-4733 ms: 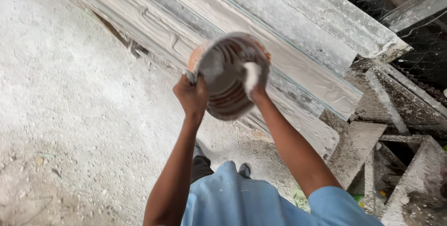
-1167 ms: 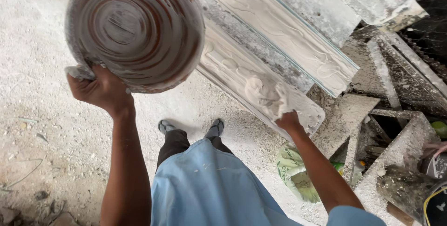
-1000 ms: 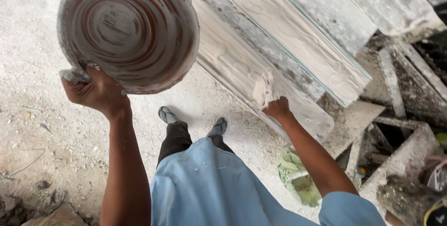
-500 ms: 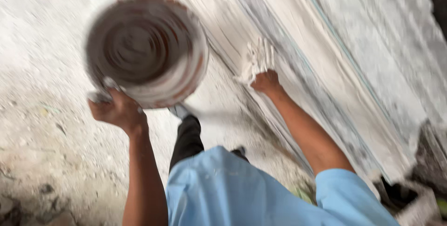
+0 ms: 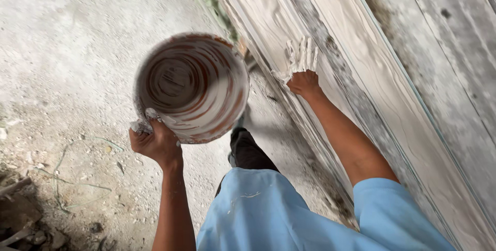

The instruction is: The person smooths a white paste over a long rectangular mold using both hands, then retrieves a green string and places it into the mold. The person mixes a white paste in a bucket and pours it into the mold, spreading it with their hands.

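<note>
We see a round bucket (image 5: pixel 192 86) held up by its near rim over the rough, dusty concrete floor (image 5: pixel 62 49), its inner wall smeared in spiral streaks of wet white plaster over reddish-brown (nothing else shows inside it). The left hand (image 5: pixel 155 142) has its fingers curled tight on that rim. The right hand (image 5: pixel 300 67), plaster-caked, presses flat with fingers spread against the long, ridged, pale moulded panel (image 5: pixel 392 106), which leans beside the bucket.

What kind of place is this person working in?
Probably a building site or a plaster moulding workshop. Long white moulded strips lean in a row, the right hand is coated in wet white paste, the left hand holds a paste-smeared bucket, and the rough floor is dusty.
</note>
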